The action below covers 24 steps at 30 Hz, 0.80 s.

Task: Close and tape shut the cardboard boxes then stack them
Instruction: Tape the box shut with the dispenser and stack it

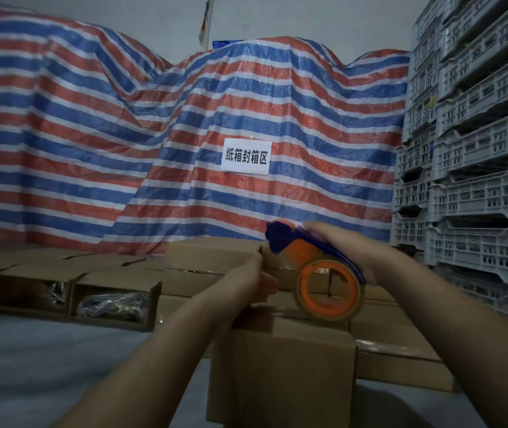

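While my right hand (344,251) grips the tape dispenser (314,267) and my left hand (254,281) pinches the tape end, I keep the roll low, centred along the cardboard box (283,366) seam.

Tarpaulin (92,125): repeating stripes of red-orange, blue and white, running across the whole draped backdrop.
Paper sign (245,156): white, black printed characters.
Wall (154,20): pale grey.
Plastic crates (478,149): light grey-white, lattice of small rectangular slots, stacked at right.
Tape dispenser (314,261): dark blue body, orange core wheel.
Tape roll (328,307): clear with a brownish tint, around the orange core.
Nearest cardboard box (280,372): plain tan-brown, unprinted.
Stacked boxes (212,267): same tan-brown; glossy clear tape strips on some tops.
Open boxes (70,291): tan-brown outside, shadowed inside with dark contents in shiny clear wrapping.
Floor (45,366): dull grey.
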Motion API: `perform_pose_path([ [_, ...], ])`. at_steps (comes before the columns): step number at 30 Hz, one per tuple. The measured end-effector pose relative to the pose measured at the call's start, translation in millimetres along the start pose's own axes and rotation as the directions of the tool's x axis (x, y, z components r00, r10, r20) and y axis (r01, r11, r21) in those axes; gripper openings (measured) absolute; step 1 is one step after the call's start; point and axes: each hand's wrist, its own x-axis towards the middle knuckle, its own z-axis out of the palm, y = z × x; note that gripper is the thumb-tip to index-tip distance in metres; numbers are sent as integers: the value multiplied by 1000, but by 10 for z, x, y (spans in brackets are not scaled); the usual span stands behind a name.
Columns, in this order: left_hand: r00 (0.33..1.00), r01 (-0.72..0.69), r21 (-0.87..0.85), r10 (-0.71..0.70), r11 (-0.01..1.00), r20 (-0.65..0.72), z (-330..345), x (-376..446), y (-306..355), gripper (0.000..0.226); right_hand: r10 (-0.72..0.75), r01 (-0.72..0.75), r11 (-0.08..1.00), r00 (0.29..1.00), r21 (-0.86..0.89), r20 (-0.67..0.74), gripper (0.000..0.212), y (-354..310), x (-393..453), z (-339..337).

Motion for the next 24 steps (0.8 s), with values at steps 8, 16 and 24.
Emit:
perform_pose_path([
  [8,990,141,-400,-130,905,54,-123,-81,37,74,45,-36,994,995,-105,88,43,-84,-25,169],
  [16,992,129,-487,-115,864,58,-149,-93,26,42,16,-2,976,998,-217,60,38,-165,-109,245],
  [24,995,99,-518,-89,850,45,-126,-80,49,23,17,-8,973,999,-230,38,38,-154,-63,241],
])
